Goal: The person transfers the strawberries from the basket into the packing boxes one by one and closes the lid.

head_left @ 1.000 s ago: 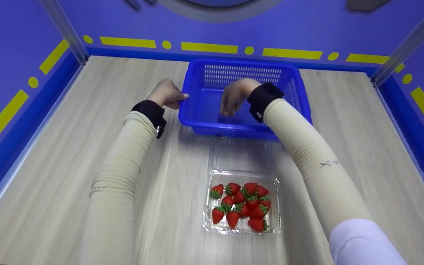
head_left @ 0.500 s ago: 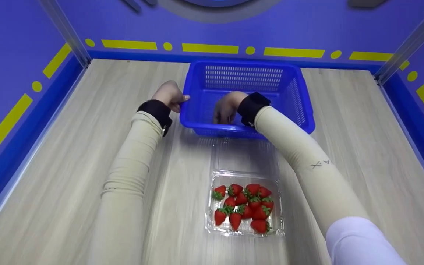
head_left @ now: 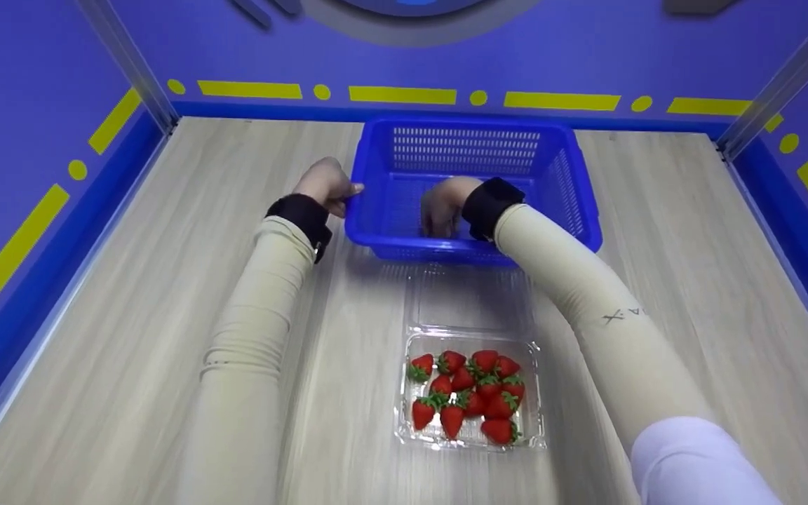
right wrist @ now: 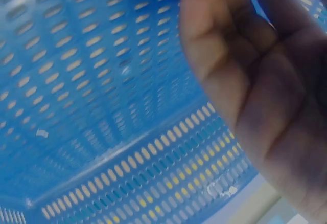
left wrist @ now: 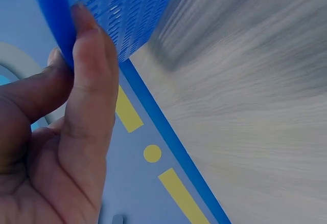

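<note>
My left hand (head_left: 325, 184) grips the left rim of a blue plastic basket (head_left: 473, 244), thumb on the rim; the left wrist view shows the fingers curled at the basket's wall (left wrist: 122, 9). My right hand (head_left: 445, 205) is inside the basket, fingers pointing down near its front wall. Bent fingers (right wrist: 219, 65) appear beside the slotted basket surface (right wrist: 76, 81) in the right wrist view. The fingertips are hidden, so I cannot tell whether they hold anything. Nearer me, a clear plastic clamshell box (head_left: 404, 428) holds several red strawberries (head_left: 452, 421) with green leaves.
The box's clear lid (head_left: 470, 301) lies folded open toward the basket, its far end close to the basket's front. All stands on a light wood table (head_left: 130, 315). Blue panels with yellow marks (head_left: 402, 95) border the table's back and sides.
My right hand has gone lower into the basket toward its front wall, then shifted slightly right. My left hand keeps its grip on the rim. The strawberries lie as before.
</note>
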